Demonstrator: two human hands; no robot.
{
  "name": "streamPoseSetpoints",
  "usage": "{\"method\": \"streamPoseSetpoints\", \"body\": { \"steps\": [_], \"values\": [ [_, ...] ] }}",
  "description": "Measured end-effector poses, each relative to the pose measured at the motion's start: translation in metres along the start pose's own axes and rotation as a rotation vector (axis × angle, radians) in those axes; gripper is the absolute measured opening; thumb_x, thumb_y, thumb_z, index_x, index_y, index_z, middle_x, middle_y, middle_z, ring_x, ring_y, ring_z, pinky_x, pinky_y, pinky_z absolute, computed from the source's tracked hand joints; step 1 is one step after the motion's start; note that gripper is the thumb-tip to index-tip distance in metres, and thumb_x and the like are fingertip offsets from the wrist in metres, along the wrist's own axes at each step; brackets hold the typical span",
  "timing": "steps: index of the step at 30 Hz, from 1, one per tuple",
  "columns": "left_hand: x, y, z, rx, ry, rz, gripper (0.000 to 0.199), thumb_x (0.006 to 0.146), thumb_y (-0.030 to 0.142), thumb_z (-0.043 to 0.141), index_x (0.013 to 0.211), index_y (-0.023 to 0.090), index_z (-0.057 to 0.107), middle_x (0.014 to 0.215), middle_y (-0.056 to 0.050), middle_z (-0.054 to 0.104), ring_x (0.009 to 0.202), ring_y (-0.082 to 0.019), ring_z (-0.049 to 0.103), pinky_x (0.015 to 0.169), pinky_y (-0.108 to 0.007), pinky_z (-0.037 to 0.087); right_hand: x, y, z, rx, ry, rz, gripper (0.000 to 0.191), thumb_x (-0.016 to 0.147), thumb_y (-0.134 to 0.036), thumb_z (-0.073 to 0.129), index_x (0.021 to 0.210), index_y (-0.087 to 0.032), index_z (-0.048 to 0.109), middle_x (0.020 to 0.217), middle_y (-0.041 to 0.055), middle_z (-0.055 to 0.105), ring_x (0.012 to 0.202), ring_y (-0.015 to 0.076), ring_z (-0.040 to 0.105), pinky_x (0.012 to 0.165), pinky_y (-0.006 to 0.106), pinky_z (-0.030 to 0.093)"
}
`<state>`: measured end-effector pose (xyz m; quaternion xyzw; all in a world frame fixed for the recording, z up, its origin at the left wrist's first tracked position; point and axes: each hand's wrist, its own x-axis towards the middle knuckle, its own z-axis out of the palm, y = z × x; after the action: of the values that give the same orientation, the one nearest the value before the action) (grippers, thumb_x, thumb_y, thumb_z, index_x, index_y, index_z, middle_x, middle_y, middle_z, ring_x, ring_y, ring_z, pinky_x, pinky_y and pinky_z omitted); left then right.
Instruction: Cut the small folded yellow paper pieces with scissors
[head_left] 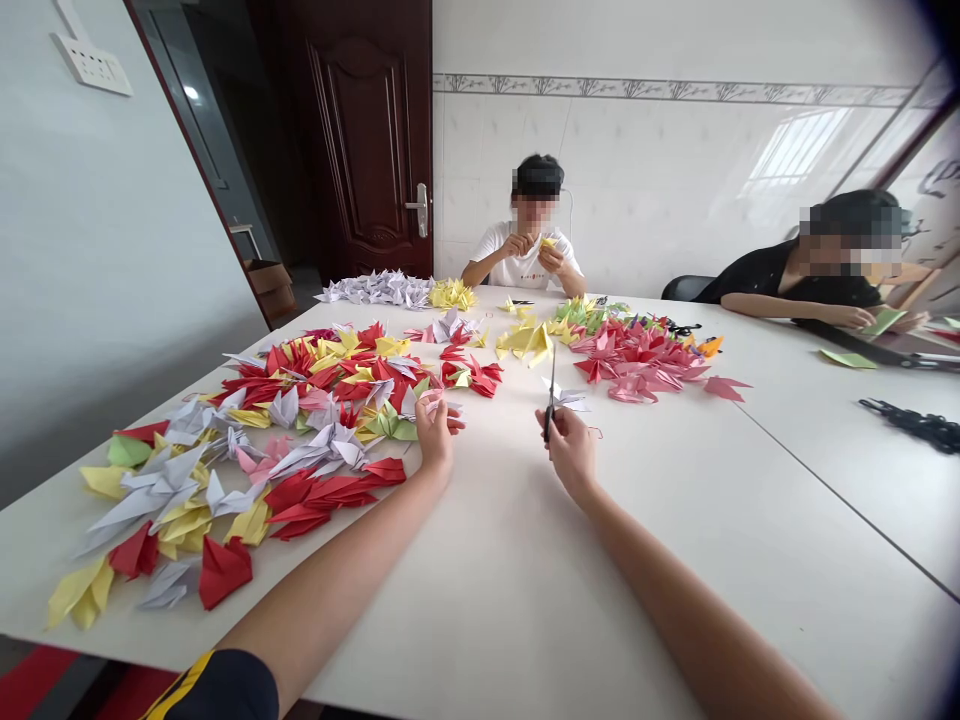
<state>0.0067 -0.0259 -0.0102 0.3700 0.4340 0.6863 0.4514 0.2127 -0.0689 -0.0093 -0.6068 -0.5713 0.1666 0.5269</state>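
**Q:** What bounds the working space?

**A:** A white table (495, 610) lies bare between and ahead of the left hand (436, 437) and right hand (570, 452); its near edge passes beneath the left forearm (337, 590).

**Q:** And the fingers?

**A:** Left fingers (451, 424) pinch a pale folded-paper crane (431, 402). Right fingers (561, 428) close around black-handled scissors (551, 400), blades upright. Just left lies a heap of creased, pointed red, yellow and white paper cranes (322, 490).
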Motion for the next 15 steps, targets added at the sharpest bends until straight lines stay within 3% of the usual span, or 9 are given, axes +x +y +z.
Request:
{"method": "streamPoseSetpoints", "body": {
  "steps": [3,10,15],
  "values": [
    [0.001,-0.0013,-0.0006,-0.009,-0.005,0.004,0.038,0.083,0.05,0.059,0.106,0.021,0.05,0.07,0.002,0.061,0.051,-0.01,0.059,0.05,-0.019,0.043,0.0079,0.0068,0.0018,0.081,-0.087,0.253,0.055,0.08,-0.076,0.048,0.066,-0.023,0.042,0.06,0.0029,0.054,0.049,0.0152,0.047,0.046,0.029,0.034],
    [0.0004,-0.0003,-0.0002,0.006,-0.023,0.003,0.035,0.083,0.048,0.06,0.103,0.02,0.052,0.069,0.002,0.061,0.051,-0.009,0.058,0.051,-0.019,0.044,0.0012,0.0031,0.0074,-0.043,-0.147,0.11,0.055,0.077,-0.069,0.061,0.06,-0.023,0.037,0.055,-0.0018,0.045,0.05,0.0125,0.038,0.049,0.028,0.028],
    [0.0006,-0.0006,0.0001,0.023,-0.038,0.0,0.034,0.081,0.048,0.063,0.097,0.02,0.051,0.068,0.002,0.061,0.053,-0.01,0.059,0.052,-0.02,0.044,0.004,0.0014,0.0041,0.044,-0.191,0.229,0.056,0.075,-0.074,0.058,0.059,-0.023,0.043,0.055,0.001,0.051,0.046,0.0134,0.041,0.044,0.028,0.03]
  ]
}}
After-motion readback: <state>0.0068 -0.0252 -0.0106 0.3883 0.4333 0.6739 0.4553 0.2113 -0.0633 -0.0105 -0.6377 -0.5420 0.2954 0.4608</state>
